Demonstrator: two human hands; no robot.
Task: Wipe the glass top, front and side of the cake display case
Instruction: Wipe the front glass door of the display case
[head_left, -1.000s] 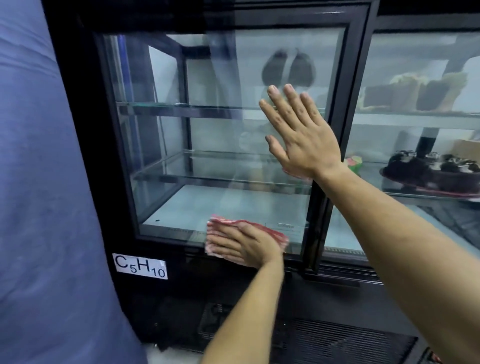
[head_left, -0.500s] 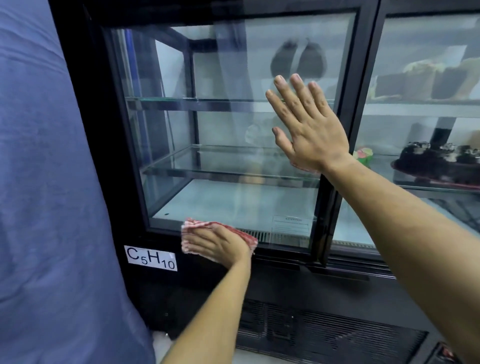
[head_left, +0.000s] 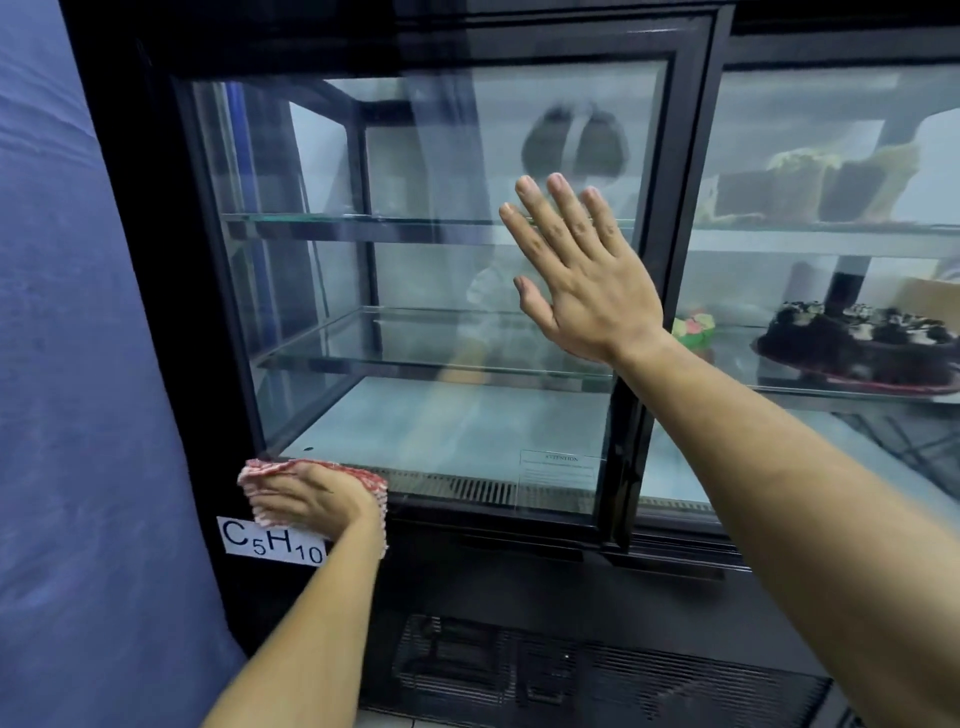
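The black-framed cake display case fills the view, and its left glass pane shows bare glass shelves inside. My left hand presses a red-and-white striped cloth flat against the pane's bottom left corner, over the lower frame. My right hand lies flat on the same pane near its right edge, fingers spread and pointing up, holding nothing.
A blue fabric surface stands close on the left. A white "C5H10" label sits on the frame below the cloth. Behind the right pane are a dark chocolate cake and cake slices. A vent grille runs along the base.
My left hand has slid the cloth leftward along the bottom of the pane, from near its middle to the bottom left corner. My right hand has stayed flat on the glass.
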